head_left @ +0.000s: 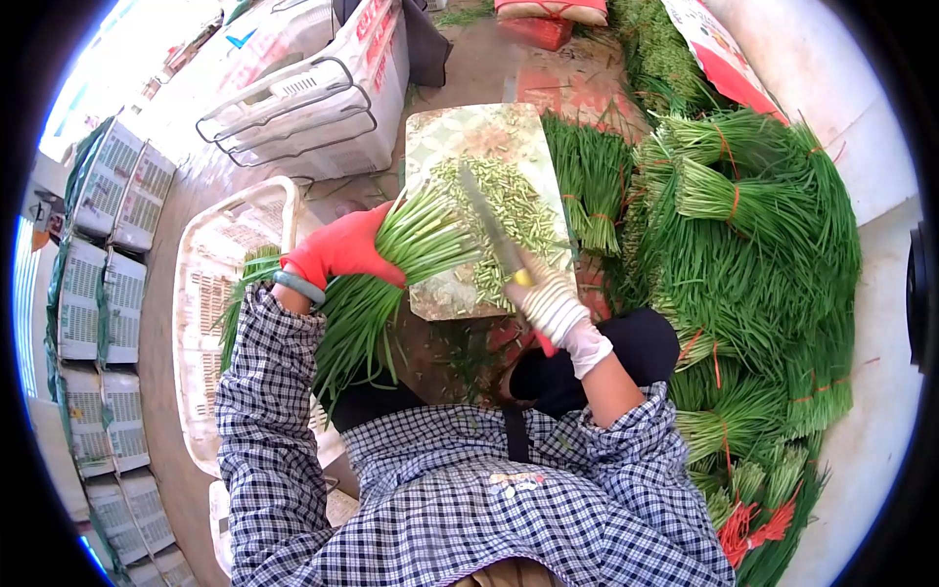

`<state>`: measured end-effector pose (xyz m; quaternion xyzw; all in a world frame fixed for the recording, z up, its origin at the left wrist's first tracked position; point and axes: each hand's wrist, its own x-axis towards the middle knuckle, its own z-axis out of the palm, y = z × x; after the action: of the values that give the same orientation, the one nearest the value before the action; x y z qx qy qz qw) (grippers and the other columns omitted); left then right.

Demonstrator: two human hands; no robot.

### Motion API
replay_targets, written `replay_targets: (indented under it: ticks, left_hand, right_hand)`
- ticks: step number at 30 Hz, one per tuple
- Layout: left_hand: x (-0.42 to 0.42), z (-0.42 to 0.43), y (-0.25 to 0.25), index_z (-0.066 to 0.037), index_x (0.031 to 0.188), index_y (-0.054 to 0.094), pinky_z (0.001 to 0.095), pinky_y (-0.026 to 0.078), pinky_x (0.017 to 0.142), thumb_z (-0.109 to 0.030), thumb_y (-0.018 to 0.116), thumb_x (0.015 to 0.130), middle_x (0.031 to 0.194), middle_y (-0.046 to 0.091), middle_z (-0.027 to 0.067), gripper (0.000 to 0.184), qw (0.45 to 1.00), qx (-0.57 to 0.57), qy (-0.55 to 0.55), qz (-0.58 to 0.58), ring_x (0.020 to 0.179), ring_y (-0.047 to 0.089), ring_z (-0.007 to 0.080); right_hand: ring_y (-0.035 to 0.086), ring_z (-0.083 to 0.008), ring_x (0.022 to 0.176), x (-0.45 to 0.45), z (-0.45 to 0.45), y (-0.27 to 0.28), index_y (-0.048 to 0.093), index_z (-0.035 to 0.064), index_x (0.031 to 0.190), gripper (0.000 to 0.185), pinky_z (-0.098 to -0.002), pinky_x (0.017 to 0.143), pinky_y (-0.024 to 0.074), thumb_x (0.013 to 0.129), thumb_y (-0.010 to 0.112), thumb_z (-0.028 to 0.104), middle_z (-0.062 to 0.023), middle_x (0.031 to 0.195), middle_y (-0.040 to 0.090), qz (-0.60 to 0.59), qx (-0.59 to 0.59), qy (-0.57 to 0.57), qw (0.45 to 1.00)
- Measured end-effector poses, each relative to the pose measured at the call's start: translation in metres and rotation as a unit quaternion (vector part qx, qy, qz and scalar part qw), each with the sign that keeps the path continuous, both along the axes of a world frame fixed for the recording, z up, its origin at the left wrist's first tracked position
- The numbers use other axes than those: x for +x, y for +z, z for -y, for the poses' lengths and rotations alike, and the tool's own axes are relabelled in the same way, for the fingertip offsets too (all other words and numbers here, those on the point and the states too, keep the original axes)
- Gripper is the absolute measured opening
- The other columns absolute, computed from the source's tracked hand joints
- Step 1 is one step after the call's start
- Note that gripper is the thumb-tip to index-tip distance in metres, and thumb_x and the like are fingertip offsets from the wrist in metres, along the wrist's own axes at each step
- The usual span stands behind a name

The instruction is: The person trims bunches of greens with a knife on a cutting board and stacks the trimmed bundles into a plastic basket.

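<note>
1. So, left hand (pixel 357 245) is wrapped round the green bunch (pixel 419 235), stalk ends (pixel 465 245) over the board (pixel 440 142), leaves (pixel 357 328) drooping.
2. Right hand (pixel 551 305) is curled round the knife (pixel 489 220), blade just beside those ends. If the left grip creeps forward, I reckon that red glove (pixel 333 249) gets nicked.
3. Loose clippings (pixel 514 201) could make the bunch skid.

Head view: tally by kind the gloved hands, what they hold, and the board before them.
Gloved hands (red-gloved left hand, white-gloved right hand): 2
Long-bladed knife with yellow-and-red handle: 1
Bundle of long green stalks: 1
Pale patterned rectangular board: 1
Total: 5
</note>
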<state>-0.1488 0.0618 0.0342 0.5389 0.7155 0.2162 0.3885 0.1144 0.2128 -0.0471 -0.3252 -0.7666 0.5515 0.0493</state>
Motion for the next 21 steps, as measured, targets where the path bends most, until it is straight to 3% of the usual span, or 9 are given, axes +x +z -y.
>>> replay_targets:
  ticks: [2, 8, 10, 13, 15, 17, 19, 20, 21]
  left_hand:
    - [-0.001, -0.004, -0.001, -0.004, 0.145, 0.037, 0.0359, 0.045, 0.1, -0.019, 0.088, 0.062, 0.124, 0.064, 0.0136, 0.099, 1.0, -0.005, 0.004, 0.002, 0.115, 0.059, 0.0234]
    - [-0.021, -0.015, -0.047, -0.004, 0.148, 0.033, 0.0385, 0.047, 0.097, -0.031, 0.086, 0.061, 0.119, 0.064, 0.0206, 0.106, 0.996, -0.018, -0.038, -0.075, 0.112, 0.061, 0.0319]
    - [-0.026, -0.011, -0.079, -0.003, 0.15, 0.03, 0.0402, 0.048, 0.095, -0.04, 0.086, 0.059, 0.116, 0.065, 0.0254, 0.113, 0.994, -0.016, -0.023, -0.104, 0.11, 0.062, 0.0365]
    - [-0.025, -0.011, -0.112, 0.013, 0.147, 0.019, 0.0404, 0.047, 0.096, -0.043, 0.085, 0.057, 0.131, 0.055, 0.0285, 0.125, 0.953, 0.023, -0.025, -0.302, 0.117, 0.057, 0.0384]
    - [0.013, -0.026, -0.064, 0.015, 0.146, 0.019, 0.0408, 0.046, 0.098, -0.045, 0.086, 0.055, 0.139, 0.046, 0.0307, 0.128, 0.961, -0.104, 0.015, -0.257, 0.123, 0.052, 0.0386]
    - [0.028, -0.029, -0.068, 0.015, 0.144, 0.022, 0.0413, 0.046, 0.098, -0.048, 0.087, 0.053, 0.136, 0.047, 0.0317, 0.129, 0.948, 0.048, 0.041, -0.312, 0.125, 0.05, 0.0376]
    - [0.046, -0.044, -0.069, 0.014, 0.141, 0.028, 0.0403, 0.046, 0.097, -0.051, 0.088, 0.051, 0.129, 0.052, 0.0268, 0.127, 0.941, 0.019, 0.05, -0.333, 0.12, 0.052, 0.0359]
    - [0.049, -0.048, -0.08, 0.014, 0.14, 0.03, 0.0401, 0.045, 0.097, -0.052, 0.088, 0.051, 0.127, 0.052, 0.0242, 0.125, 0.926, 0.018, 0.061, -0.371, 0.119, 0.052, 0.0348]
    - [0.052, -0.055, -0.085, 0.013, 0.138, 0.033, 0.0398, 0.044, 0.097, -0.052, 0.088, 0.05, 0.124, 0.052, 0.0216, 0.123, 0.91, 0.018, 0.073, -0.409, 0.118, 0.052, 0.0337]
  right_hand:
    - [0.057, -0.0158, 0.057, -0.006, -0.004, -0.028, 0.032, 0.0081, 0.152, 0.073, -0.0308, 0.054, 0.0492, 0.085, 0.06, 0.018, -0.008, 0.078, 0.063, -0.019, 0.004, -0.142, 0.99]
    - [0.053, -0.0137, 0.048, -0.001, 0.02, -0.048, 0.033, 0.0072, 0.151, 0.067, -0.0292, 0.045, 0.0452, 0.088, 0.057, 0.013, -0.0041, 0.066, 0.055, -0.02, -0.093, -0.021, 0.995]
    - [0.055, -0.0176, 0.068, 0.006, 0.014, -0.036, 0.042, 0.0055, 0.145, 0.062, -0.0332, 0.066, 0.0503, 0.089, 0.062, 0.021, -0.0111, 0.081, 0.062, -0.037, -0.116, -0.111, 0.986]
    - [0.058, -0.0205, 0.066, 0.014, 0.006, -0.025, 0.051, 0.0049, 0.138, 0.056, -0.035, 0.066, 0.0509, 0.089, 0.062, 0.028, -0.0135, 0.081, 0.066, -0.008, -0.103, -0.13, 0.986]
    - [0.061, -0.0239, 0.067, 0.02, 0.009, -0.02, 0.053, 0.0049, 0.137, 0.054, -0.0358, 0.067, 0.0515, 0.089, 0.062, 0.028, -0.0165, 0.084, 0.067, -0.013, -0.095, -0.135, 0.986]
    - [0.063, -0.0272, 0.068, 0.022, 0.014, -0.019, 0.054, 0.0049, 0.135, 0.052, -0.0366, 0.068, 0.0521, 0.089, 0.061, 0.028, -0.0195, 0.088, 0.069, -0.018, -0.089, -0.138, 0.986]
    - [0.066, -0.0354, 0.069, 0.021, 0.018, -0.019, 0.055, 0.0043, 0.134, 0.049, -0.0401, 0.067, 0.0528, 0.091, 0.059, 0.025, -0.0221, 0.084, 0.069, 0.037, 0.025, -0.08, 0.996]
    - [0.064, -0.0371, 0.063, 0.022, 0.023, -0.024, 0.064, -0.0016, 0.101, 0.027, -0.0441, 0.06, 0.052, 0.092, 0.06, 0.023, -0.0219, 0.075, 0.066, -0.04, 0.201, -0.073, 0.976]
    - [0.064, -0.0371, 0.063, 0.021, 0.026, -0.022, 0.064, -0.0016, 0.101, 0.027, -0.0441, 0.06, 0.052, 0.092, 0.06, 0.023, -0.0219, 0.075, 0.066, -0.038, 0.198, -0.072, 0.977]
